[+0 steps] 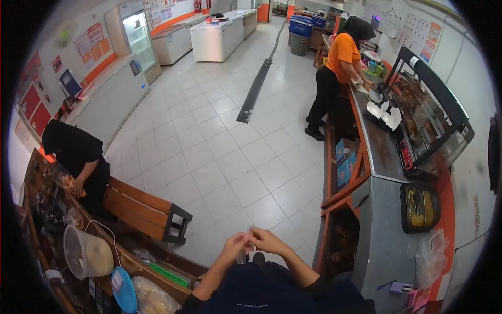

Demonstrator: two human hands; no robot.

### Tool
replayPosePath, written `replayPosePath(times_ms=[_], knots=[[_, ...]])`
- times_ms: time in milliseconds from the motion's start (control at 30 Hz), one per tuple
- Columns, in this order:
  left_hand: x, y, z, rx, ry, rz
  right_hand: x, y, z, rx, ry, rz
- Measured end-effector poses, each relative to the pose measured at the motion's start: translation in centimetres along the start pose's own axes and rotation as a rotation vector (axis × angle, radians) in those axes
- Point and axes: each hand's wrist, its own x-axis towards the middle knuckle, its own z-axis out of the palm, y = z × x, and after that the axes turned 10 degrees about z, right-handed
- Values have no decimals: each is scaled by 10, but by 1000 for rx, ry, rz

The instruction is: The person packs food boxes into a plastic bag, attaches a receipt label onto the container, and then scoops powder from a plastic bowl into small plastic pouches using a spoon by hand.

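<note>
In front of my body, over the tiled floor, my left hand (pixel 237 244) and my right hand (pixel 264 241) meet at the fingertips. Both are closed in a pinch. A thin piece of clear plastic (pixel 241 257) hangs below the fingers of my left hand; its full shape is too small and see-through to make out. The fingertips of my right hand press against the same spot, and whatever lies between them is mostly hidden.
A wooden bench (pixel 138 209) stands left, near a cluttered counter with a plastic bucket (pixel 89 254) and a bending person in black (pixel 78 152). To the right, a person in orange (pixel 342 57) works at a counter with a glass display case (pixel 423 110) and a black-rimmed tray (pixel 420 208).
</note>
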Motion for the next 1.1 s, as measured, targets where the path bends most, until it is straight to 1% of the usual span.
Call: replayPosePath(times_ms=[33,67,100,133,167,233,267,300,333,367,433,500,567,633,667,700,733,767,800,833,867,900,933,967,1000,1033,1067,1100], knots=[[2,1,-7,9,10,28,5,-7,5,-3,4,-4],[5,1,-17,7,14,36,10,-16,13,-249,124,-37],[9,5,-26,595,84,355,16,-27,19,-500,237,-78],[11,9,-36,1189,170,656,27,-37,28,-552,413,-67],[11,13,-46,1185,209,649,38,-48,36,-569,385,-85],[10,51,-57,1359,477,518,63,-71,51,-635,444,-117],[10,62,-70,1312,572,540,76,-85,59,-654,398,-142],[11,75,-83,1305,629,513,89,-101,66,-655,430,-229],[10,89,-95,1178,611,598,103,-115,75,-653,455,-321],[8,102,-108,1052,606,688,117,-129,83,-672,391,-361],[4,124,-132,949,580,865,150,-161,101,-284,75,-419],[-11,140,-159,975,690,821,182,-190,129,-226,4,-656],[-37,150,-190,1187,859,611,195,-223,159,-369,136,-630],[-67,162,-216,1193,991,535,202,-246,193,-257,54,-674],[-84,171,-223,1151,1086,651,204,-257,211,-138,-95,-620],[-97,178,-226,1106,1174,773,199,-275,227,-157,-142,-621],[-114,185,-228,1090,1222,757,189,-299,243,-62,-348,-469],[-136,191,-231,1212,1367,736,180,-316,261,30,-545,-308],[-157,189,-241,1331,1513,707,175,-323,285,-82,-704,-301],[-177,180,-250,1299,1630,672,171,-332,316,-236,-910,-305],[-188,173,-252,1411,1570,577,169,-334,330,-298,-975,-349],[-197,166,-253,1509,1501,474,170,-335,342,-336,-1022,-347],[-203,162,-259,1538,1543,560,173,-334,353,-334,-1072,-344],[-207,158,-260,1517,1586,527,175,-334,364,-323,-1116,-338],[-208,158,-262,1471,1636,555,176,-335,372,-383,-1117,-375],[-209,160,-264,1431,1673,589,176,-338,379,-396,-1140,-367],[-211,162,-266,1403,1691,535,175,-341,385,-472,-1165,-384],[-211,159,-271,1390,1702,523,176,-345,391,-549,-1185,-400]])
